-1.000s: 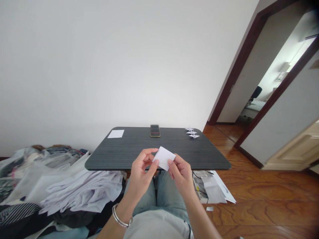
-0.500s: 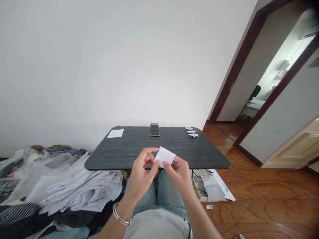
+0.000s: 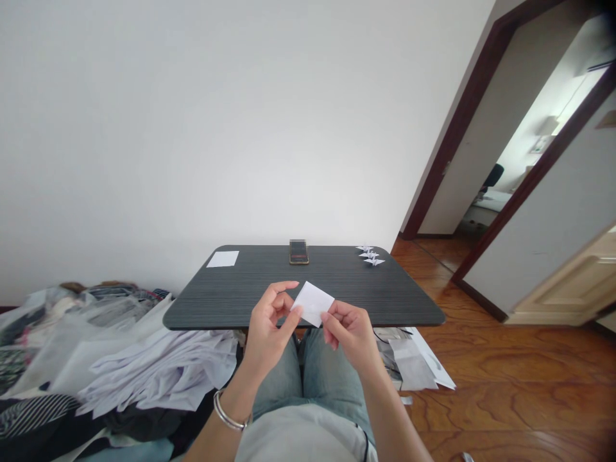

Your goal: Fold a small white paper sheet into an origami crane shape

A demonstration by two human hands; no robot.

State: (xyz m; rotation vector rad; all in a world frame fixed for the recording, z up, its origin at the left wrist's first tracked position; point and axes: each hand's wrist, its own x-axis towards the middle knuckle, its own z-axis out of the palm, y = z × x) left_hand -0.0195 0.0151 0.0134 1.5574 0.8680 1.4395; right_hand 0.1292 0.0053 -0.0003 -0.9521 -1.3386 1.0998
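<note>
From where I stand, the person's two hands meet around a small white paper square (image 3: pixel 312 303), raised in front of the body by the near edge of the dark wood-grain table (image 3: pixel 260 282). The square is tilted, one corner pointing up and away. The left hand (image 3: pixel 273 324) pinches it at the left corner, thumb flat on the near face, while its index finger stands out straight, just clear of the paper near the top corner. The right hand (image 3: pixel 350 330) grips the lower right edge between thumb and bent index finger, the other fingers curled beneath. A silver bangle (image 3: pixel 230 414) circles the left wrist, below the grip.

Straight beyond the hands, at the far edge of the table, sits a smartphone (image 3: pixel 298 252). Further off to the left of the grip a white paper sheet (image 3: pixel 222 258) lies flat; off to the right, three white origami cranes (image 3: pixel 369 255) stand close together in a row. Below the grip are the person's jeans (image 3: pixel 276 375). Lower left of the hands, a heap of clothes (image 3: pixel 163 366) spreads out beside the table; lower right, loose papers (image 3: pixel 414 366) lie near the wooden floor (image 3: pixel 481 385).
</note>
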